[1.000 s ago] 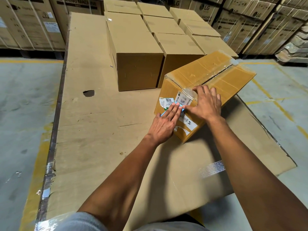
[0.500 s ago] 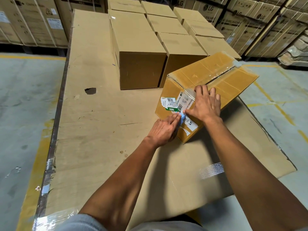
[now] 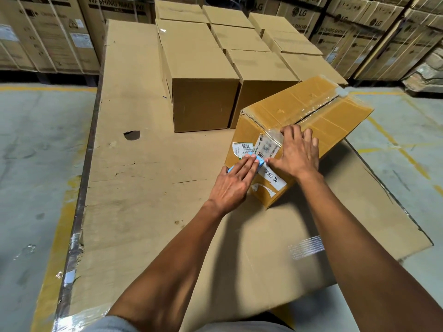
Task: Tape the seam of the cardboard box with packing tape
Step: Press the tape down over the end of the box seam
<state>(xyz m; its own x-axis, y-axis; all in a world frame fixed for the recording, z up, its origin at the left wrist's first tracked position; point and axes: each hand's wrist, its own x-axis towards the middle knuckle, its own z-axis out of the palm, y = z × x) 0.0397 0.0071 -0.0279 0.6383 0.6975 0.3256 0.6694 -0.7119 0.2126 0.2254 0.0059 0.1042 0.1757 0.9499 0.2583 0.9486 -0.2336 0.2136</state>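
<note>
The cardboard box (image 3: 318, 121) lies tilted on a big cardboard sheet, its top seam covered by clear packing tape (image 3: 314, 109) that folds over the near edge onto the labelled end face. My right hand (image 3: 298, 154) lies flat on that corner, fingers spread over the tape end (image 3: 272, 135). My left hand (image 3: 233, 182) presses a small blue tool (image 3: 259, 162) against the end face, just below the labels. Most of the tool is hidden under my fingers.
Several closed plain boxes (image 3: 203, 75) stand in rows behind the taped one. The cardboard sheet (image 3: 134, 188) has a hole at its left and concrete floor on both sides. Stacked washing-machine cartons (image 3: 55, 32) line the back wall.
My left hand with the blue tool slid down the end face a little, then back up and slightly left. My right hand stayed pressed on the corner.
</note>
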